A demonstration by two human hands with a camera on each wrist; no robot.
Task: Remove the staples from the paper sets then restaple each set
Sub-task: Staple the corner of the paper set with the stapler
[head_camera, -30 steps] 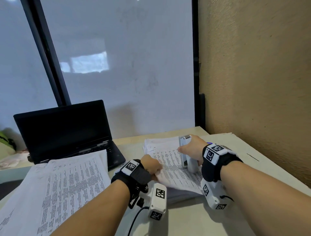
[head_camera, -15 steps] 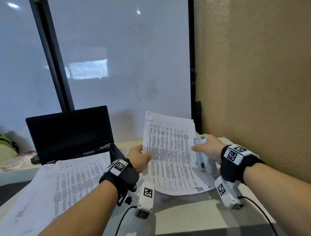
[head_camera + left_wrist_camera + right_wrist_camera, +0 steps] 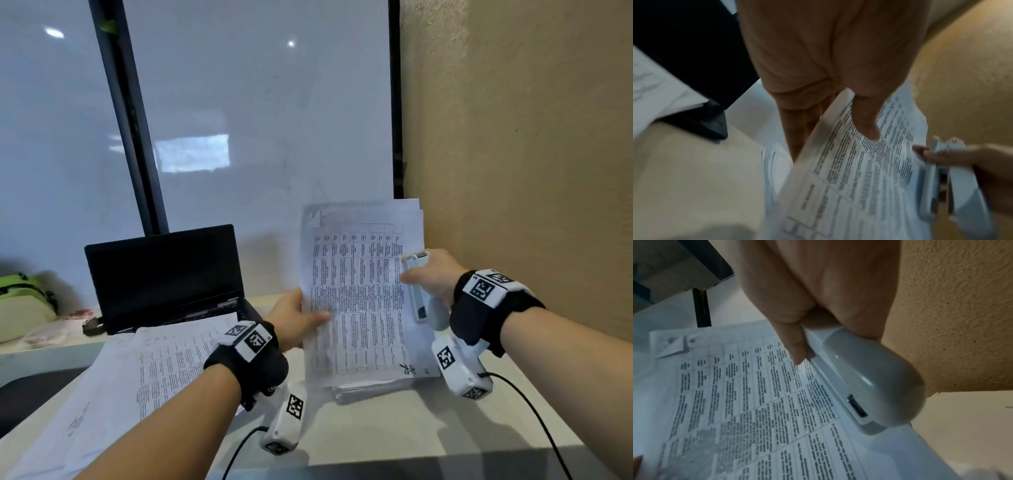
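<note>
The person's left hand holds a white printed paper set upright by its left edge, thumb pressed on the front sheet and the other fingers behind it, so the pages stand nearly vertical over the pale desk. I'd judge it is raised that way to bring the folded top-left corner, where a staple would sit, within reach of the tool. Whether a staple is in that corner now, I cannot tell; the wrist views are blurred there.

The right hand is wrapped round a light grey plastic stapler, fingers curled about its body and the thumb lying along the side, just beside the set's right edge. The tool is held nose-up, which looks like readiness to swing across to the corner rather than a bite already taken.

Directly beneath the raised set lies a flat stack of more printed sheets on the desk, probably the sets waiting or finished. To the near left a second spread of printed paper overlaps the front of an open black laptop.

By count: one stapler, one set in hand, two paper piles on the desk, one laptop, two hands busy.
</note>
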